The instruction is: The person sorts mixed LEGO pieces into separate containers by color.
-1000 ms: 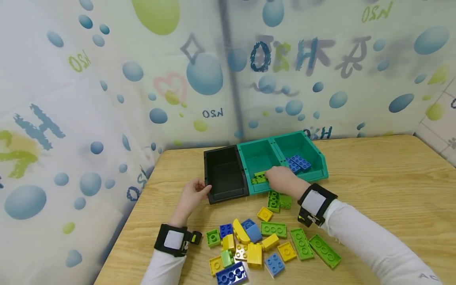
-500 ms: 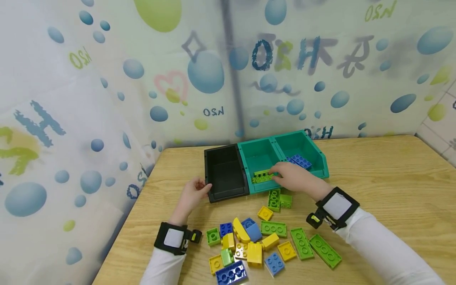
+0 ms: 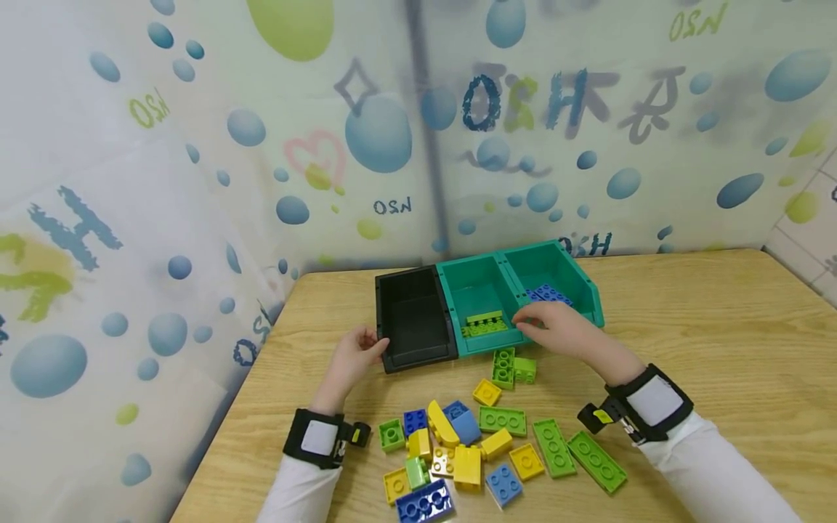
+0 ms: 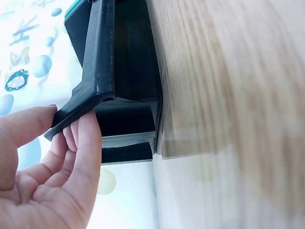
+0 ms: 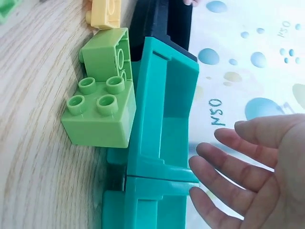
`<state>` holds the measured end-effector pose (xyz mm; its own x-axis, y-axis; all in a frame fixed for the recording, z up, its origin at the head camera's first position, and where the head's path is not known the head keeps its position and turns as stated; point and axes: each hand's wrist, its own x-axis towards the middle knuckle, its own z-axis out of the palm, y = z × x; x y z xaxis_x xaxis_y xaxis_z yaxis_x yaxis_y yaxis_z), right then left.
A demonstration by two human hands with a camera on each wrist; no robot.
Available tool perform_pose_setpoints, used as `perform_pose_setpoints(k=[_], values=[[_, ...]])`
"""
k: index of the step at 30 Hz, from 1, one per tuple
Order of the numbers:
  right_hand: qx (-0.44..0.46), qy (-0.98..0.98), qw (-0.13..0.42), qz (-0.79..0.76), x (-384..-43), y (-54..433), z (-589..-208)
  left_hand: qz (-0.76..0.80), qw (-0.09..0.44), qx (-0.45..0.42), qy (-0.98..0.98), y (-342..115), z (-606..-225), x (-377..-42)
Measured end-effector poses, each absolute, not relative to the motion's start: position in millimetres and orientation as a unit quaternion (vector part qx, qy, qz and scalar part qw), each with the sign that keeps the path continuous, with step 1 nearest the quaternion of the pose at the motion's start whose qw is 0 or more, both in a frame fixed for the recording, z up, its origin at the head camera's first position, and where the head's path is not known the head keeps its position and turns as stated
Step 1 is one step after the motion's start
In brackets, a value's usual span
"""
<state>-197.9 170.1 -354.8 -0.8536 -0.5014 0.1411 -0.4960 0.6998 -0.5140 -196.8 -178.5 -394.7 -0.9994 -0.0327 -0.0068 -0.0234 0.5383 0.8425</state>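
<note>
background: a pale plastic sheet printed with blue and green drops (image 3: 445,211); work surface: a wood-grain table (image 3: 686,312). left to right: the left hand (image 3: 353,359) grips the rim of a black rectangular plastic bin (image 3: 418,356), thumb on one side, fingers beneath; next to it, a teal rectangular plastic bin (image 3: 480,294) holds lime-green studded plastic bricks (image 3: 484,324), laid crosswise along its front wall. governing relation: a green plastic brick with hollow underside exposed (image 3: 503,368) and a lime-green studded cube-like brick (image 3: 525,370) stand side by side just in front of the teal bin; the hollow brick's long axis points from the bin toward the person; both lie on the person's side of the right hand (image 3: 556,330), which is the nearer hand; that hand is released, fingers extended loosely, grasping nothing, near the teal bin's front right corner. far right: a second teal plastic bin (image 3: 543,265) holds blue studded bricks (image 3: 552,293).
</note>
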Motion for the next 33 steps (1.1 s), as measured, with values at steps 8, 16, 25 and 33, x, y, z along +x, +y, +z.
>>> perform_pose_setpoints(k=[8, 16, 25, 33], values=[[-0.259, 0.913, -0.029, -0.314, -184.3, 184.8, -355.6, -0.482, 0.006, 0.015, -0.876, -179.3, -395.2, -196.7], [-0.244, 0.907, -0.036, -0.342, -175.2, 196.8, -360.1, -0.484, 0.003, 0.015, -0.875, -178.9, -394.1, -196.3], [-0.214, 0.904, -0.025, -0.369, -166.9, 208.1, -363.6, -0.48, 0.003, 0.017, -0.877, -178.3, -394.3, -196.4], [-0.196, 0.908, -0.021, -0.369, -162.0, 218.0, -363.1, -0.48, 0.006, 0.016, -0.877, -177.9, -393.3, -195.0]])
